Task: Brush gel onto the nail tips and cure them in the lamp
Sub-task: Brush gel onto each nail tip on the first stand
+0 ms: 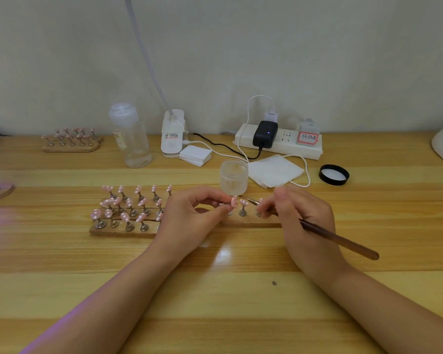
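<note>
My left hand (189, 215) pinches the metal stand of a pink nail tip with white dots (234, 202), lifted just above the wooden holder board (123, 232). My right hand (302, 215) grips a brown-handled brush (343, 241), its fine tip pointing left close to that nail tip. Several more pink dotted tips on metal stands (128, 208) fill the boards to the left. An open frosted gel jar (233, 177) stands just behind my hands. The lamp is not clearly in view; only a purple glow falls on the table at the far left.
A black jar lid (334, 174) lies at the right, next to a folded white tissue (274, 170). Behind stand a power strip (279, 140), a clear bottle (131, 135), a white clip lamp base (173, 134), a pad stack (195, 155) and another tip board (71, 140).
</note>
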Tool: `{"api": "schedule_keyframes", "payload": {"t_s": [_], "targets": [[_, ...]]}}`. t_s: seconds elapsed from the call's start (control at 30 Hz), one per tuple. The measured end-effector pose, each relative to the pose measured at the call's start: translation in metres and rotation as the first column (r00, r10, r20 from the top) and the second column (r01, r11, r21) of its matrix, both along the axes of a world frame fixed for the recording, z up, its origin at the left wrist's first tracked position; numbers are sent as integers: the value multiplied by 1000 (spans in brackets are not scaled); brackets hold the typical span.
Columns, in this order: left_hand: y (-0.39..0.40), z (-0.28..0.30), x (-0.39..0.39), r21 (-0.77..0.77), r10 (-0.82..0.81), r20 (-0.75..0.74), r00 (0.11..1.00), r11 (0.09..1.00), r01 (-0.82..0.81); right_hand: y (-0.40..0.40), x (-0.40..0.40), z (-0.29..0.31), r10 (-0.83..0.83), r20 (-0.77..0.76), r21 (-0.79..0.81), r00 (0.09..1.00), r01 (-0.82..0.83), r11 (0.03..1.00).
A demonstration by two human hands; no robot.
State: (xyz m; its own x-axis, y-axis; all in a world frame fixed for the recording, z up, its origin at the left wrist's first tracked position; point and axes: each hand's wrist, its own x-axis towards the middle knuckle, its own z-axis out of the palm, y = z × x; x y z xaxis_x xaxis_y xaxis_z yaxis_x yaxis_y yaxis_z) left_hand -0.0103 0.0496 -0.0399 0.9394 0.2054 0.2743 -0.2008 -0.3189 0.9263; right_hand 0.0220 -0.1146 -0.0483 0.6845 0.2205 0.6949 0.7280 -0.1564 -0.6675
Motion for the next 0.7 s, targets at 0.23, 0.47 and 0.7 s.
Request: {"api": "schedule_keyframes", "payload": {"t_s": [0.23, 0.47, 0.7], "targets": [[1, -1, 1, 12, 12, 8, 1000, 1000, -12, 3, 3, -1, -8, 116, -115, 993, 22, 993], [-1, 0, 0, 17, 8, 10, 1000, 1000, -8, 0, 0, -3, 8, 49, -20, 999, -7, 1000], [0, -1, 1, 44, 6, 12, 1000, 999, -7, 5, 5, -3, -70, 108, -115, 992, 82, 990]]}}
